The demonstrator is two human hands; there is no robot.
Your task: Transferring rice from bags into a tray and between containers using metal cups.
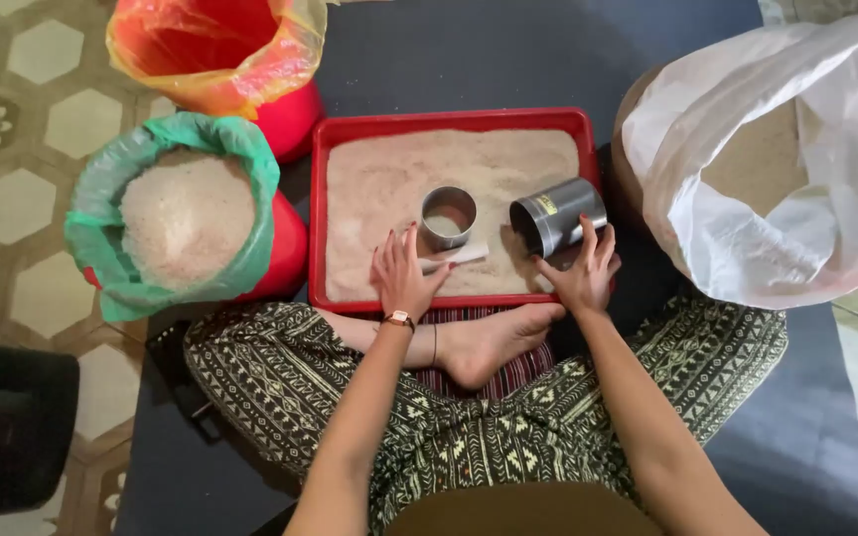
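Note:
A red tray (350,127) filled with pale pinkish grain lies in front of my crossed legs. My left hand (401,278) rests on the grain near the tray's front edge, fingers on a flat white stick (461,256). Just beyond the stick a small metal cup (448,215) stands upright in the grain, partly filled. My right hand (582,273) holds a second metal cup (558,215), tipped on its side with its mouth toward the left, at the tray's right end.
A red bucket lined with green plastic (111,199) holds pale grain at left. Behind it stands a red bucket with an orange liner (211,50). A large white sack (747,199) of grain sits at right. A dark mat (826,397) covers the tiled floor.

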